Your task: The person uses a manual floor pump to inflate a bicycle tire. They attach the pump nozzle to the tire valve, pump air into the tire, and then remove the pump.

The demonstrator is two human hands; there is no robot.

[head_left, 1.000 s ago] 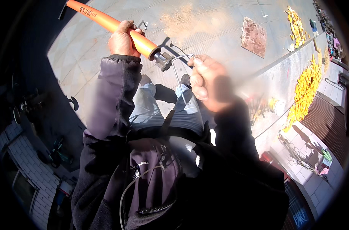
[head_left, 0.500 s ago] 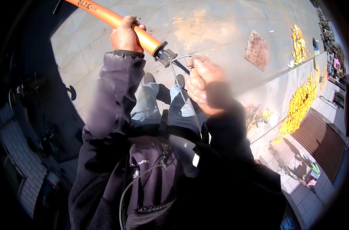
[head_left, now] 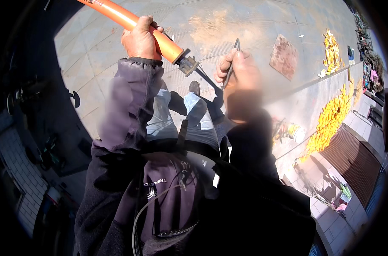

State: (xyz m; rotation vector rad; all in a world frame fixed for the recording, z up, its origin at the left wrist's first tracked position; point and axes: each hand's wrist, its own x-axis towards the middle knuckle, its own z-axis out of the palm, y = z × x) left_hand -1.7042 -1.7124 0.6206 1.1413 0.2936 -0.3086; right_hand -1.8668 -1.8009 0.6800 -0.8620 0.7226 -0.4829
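Observation:
An orange tube [head_left: 115, 13] slants down from the upper left, with my left hand [head_left: 142, 39] wrapped round it. At its lower end sits a dark clamp-like fitting [head_left: 187, 64], held over my shoes. To the right of that fitting, and apart from it, my right hand [head_left: 241, 74] is closed on a bent metal rod [head_left: 236, 43]. The rod's hooked tip points up past the fingers; its lower part is mostly hidden by the hand. A blur covers part of my right hand and wrist.
A reddish square slab [head_left: 284, 57] lies on the paved ground ahead to the right. Beyond it are a pile of yellow corn cobs [head_left: 331, 53] and a longer one [head_left: 330, 119] beside a brown corrugated sheet [head_left: 351, 160]. A pale bucket [head_left: 296, 133] lies near my right elbow. Dark clutter fills the shaded left.
My right hand has moved right, drawing the bent rod away from the fitting and turning it more upright. The orange tube has shifted slightly down, still in my left hand.

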